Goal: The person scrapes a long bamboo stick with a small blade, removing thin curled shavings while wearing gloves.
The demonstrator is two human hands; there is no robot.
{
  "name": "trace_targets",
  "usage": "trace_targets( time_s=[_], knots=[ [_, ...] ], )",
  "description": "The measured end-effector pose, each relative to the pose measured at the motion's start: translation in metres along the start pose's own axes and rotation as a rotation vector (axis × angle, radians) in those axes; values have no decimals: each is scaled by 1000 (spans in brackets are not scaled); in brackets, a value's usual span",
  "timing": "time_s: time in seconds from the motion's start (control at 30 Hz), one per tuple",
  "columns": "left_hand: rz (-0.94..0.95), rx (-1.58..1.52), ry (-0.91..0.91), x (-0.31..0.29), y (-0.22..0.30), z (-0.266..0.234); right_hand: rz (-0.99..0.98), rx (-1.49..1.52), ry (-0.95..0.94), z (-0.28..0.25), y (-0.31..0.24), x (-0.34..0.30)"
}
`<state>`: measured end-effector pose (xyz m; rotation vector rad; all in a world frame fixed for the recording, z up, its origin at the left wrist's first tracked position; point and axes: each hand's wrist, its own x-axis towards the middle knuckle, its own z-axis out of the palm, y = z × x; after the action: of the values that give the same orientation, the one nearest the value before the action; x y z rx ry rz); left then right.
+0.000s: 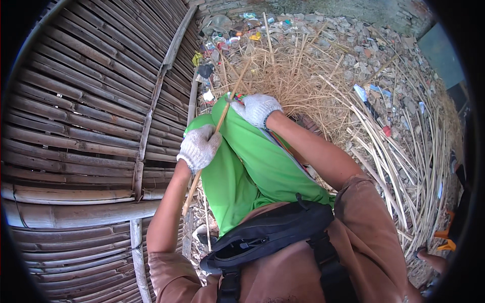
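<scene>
A long, thin bamboo strip (221, 122) slants across my lap, its upper end pointing away from me and its lower end beside my left forearm. My left hand (201, 146), in a whitish knitted glove, is closed around the strip at about its middle. Farther up, my right hand (258, 109) wears a matching glove and is closed. A small dark blade-like tool (234, 100) pokes out from its fingers and meets the strip above my knee; the handle is hidden by the glove. Bright green shorts (273, 169) cover my legs under both hands.
On the left stands a bamboo slat wall (81, 111). Straw-like shavings (288, 83) and rubble lie ahead, with many split bamboo strips (391, 171) along the right. A black waist bag (268, 237) sits at my middle. Another person's foot (433, 260) shows at the right edge.
</scene>
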<state>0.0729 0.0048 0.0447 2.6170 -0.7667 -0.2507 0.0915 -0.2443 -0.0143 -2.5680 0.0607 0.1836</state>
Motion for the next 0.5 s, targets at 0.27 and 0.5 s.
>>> trace_targets(
  time_s=[0.27, 0.5],
  knots=[
    [-66, -97, 7, -109, 11, -31, 6, -25, -29, 2, -1, 5],
    [-90, -47, 34, -212, 31, -59, -13, -20, -19, 3, -1, 10]
  ],
)
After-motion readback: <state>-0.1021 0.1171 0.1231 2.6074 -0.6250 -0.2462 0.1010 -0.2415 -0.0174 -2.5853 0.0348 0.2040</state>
